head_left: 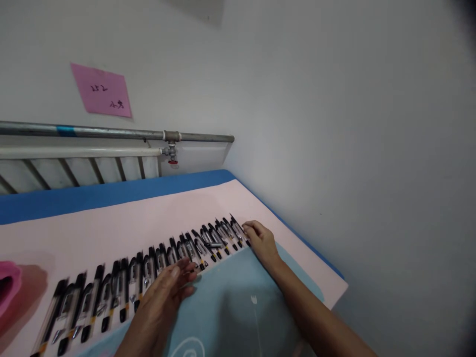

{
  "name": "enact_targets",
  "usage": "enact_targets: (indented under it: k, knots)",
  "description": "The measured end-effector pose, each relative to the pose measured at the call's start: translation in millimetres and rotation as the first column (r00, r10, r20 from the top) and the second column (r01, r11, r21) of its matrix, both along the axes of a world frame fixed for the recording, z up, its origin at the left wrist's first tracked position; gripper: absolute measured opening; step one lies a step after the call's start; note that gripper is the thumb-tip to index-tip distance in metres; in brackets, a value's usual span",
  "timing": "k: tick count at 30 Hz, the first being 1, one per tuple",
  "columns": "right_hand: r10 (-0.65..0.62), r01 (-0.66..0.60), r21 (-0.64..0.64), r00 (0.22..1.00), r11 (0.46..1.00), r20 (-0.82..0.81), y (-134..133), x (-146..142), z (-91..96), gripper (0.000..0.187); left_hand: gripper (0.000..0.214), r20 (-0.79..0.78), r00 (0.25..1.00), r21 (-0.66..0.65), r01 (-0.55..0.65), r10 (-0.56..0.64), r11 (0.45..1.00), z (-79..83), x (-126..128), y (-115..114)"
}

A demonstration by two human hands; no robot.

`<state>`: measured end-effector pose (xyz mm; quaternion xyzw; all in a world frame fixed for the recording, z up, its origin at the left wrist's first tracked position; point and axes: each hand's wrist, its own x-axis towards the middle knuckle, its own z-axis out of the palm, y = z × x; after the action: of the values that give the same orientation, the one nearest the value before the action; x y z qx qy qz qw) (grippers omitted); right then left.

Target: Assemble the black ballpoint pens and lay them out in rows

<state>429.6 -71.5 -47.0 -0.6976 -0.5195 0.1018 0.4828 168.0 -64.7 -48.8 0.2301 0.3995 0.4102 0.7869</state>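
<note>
A long row of pens (149, 267) with clear barrels, black ends and yellow bands runs diagonally across the mat. Small clear caps with metal clips and shiny pointed tips lie among them. My left hand (165, 292) hovers over the front edge of the row's middle, its fingers loosely apart and nothing visible in them. At the far right end, my right hand (261, 242) has its fingers curled together beside the last pen (238, 229). Whatever those fingertips hold, if anything, is hidden. One loose clear piece (213, 245) lies crosswise over the pens.
The pink and light-blue mat (208, 302) covers a table with a blue edge (122, 192). A pink container (9, 282) stands at the left. Behind are a radiator (82, 168), a metal pipe (122, 133) with a red-handled valve (172, 161), and a pink note (102, 91). A wall borders the right side.
</note>
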Motion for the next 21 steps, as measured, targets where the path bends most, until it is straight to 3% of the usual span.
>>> enact_targets:
  k: [2, 5, 8, 11, 16, 19, 21]
  knots:
    - [0.155, -0.161, 0.028, 0.976, 0.986, 0.154, -4, -14, 1.8, 0.017, 0.042, -0.005, 1.0, 0.015, 0.008, -0.008, 1.0, 4.2, 0, -3]
    - [0.343, -0.363, -0.029, 0.848, 0.932, 0.404, -1, -33, 6.1, 0.014, 0.039, -0.022, 0.999, 0.034, 0.029, -0.028, 0.999, 9.4, 1, -4]
    - [0.41, -0.4, -0.153, 0.703, 0.904, 0.581, 7, -41, 5.8, 0.012, 0.035, -0.011, 0.998, 0.048, 0.056, -0.056, 0.997, 10.0, 0, -5]
    - [0.405, -0.331, -0.241, 0.64, 0.912, 0.653, 11, -44, 0.9, 0.011, 0.033, -0.008, 0.999, 0.045, 0.047, -0.047, 0.998, 8.2, 0, -5]
    - [0.38, -0.27, -0.267, 0.678, 0.925, 0.63, 8, -49, -3.1, 0.009, 0.032, -0.035, 0.999, 0.057, 0.011, -0.009, 0.998, 9.9, 2, -8]
    - [0.299, -0.237, -0.189, 0.836, 0.953, 0.459, 9, -40, -0.6, 0.011, 0.031, -0.041, 0.999, 0.05, 0.002, 0.0, 0.999, 10.5, 3, -8]
    - [0.125, -0.092, -0.128, 0.953, 0.988, 0.276, 12, -24, 1.4, 0.016, 0.029, -0.045, 0.999, 0.041, -0.007, 0.009, 0.999, 9.1, 3, -8]
